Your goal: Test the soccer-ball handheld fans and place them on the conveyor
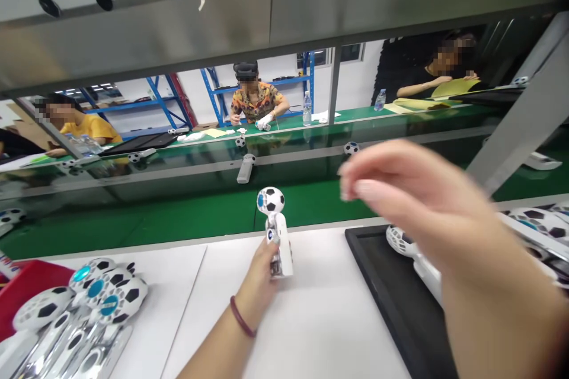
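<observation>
While the left hand [262, 275] grips 1 football-headed fan [276, 231] upright:
Right hand [413, 201] hovers blurred, fingers loosely open, empty; steady the handle firmly.

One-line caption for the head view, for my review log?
Left hand holds a soccer-ball-headed handheld fan upright over the white table; right hand raised, blurred, empty.

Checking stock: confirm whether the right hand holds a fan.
No, the right hand hovers empty; the left hand grips the white football-patterned handheld fan.
</observation>
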Demonstrator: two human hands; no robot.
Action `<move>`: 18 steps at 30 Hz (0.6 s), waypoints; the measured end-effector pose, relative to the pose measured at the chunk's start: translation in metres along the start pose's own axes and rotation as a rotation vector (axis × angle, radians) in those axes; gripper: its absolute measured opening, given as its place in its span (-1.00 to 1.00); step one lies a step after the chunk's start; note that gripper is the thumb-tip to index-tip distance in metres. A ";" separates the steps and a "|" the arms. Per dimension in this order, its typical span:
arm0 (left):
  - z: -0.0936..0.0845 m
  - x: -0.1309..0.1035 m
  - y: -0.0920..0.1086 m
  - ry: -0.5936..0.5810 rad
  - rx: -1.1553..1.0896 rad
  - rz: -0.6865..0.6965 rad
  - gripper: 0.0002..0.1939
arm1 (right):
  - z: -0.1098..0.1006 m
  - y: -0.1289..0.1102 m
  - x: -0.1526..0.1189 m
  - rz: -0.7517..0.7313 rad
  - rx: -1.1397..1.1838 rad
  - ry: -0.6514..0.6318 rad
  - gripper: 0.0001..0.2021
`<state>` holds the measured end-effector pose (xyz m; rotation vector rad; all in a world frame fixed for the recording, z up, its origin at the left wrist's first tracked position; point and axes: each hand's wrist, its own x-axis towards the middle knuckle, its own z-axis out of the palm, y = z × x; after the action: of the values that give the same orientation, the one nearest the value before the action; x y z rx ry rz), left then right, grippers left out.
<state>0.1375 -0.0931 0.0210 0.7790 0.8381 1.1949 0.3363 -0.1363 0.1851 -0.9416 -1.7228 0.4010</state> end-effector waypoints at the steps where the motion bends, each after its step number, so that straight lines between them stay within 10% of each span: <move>1: -0.001 0.000 -0.005 -0.004 0.024 -0.018 -0.60 | 0.010 0.010 0.005 0.023 -0.003 -0.029 -0.86; 9: -0.011 0.017 -0.005 -0.023 0.269 0.151 -0.36 | 0.101 0.109 0.004 0.341 0.174 -0.396 -0.49; 18: -0.020 0.021 -0.007 -0.085 0.312 0.005 -0.30 | 0.116 0.118 -0.006 0.375 0.350 -0.452 -0.54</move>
<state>0.1261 -0.0724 0.0021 1.0784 0.9645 1.0395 0.2769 -0.0451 0.0594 -0.9592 -1.7843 1.1975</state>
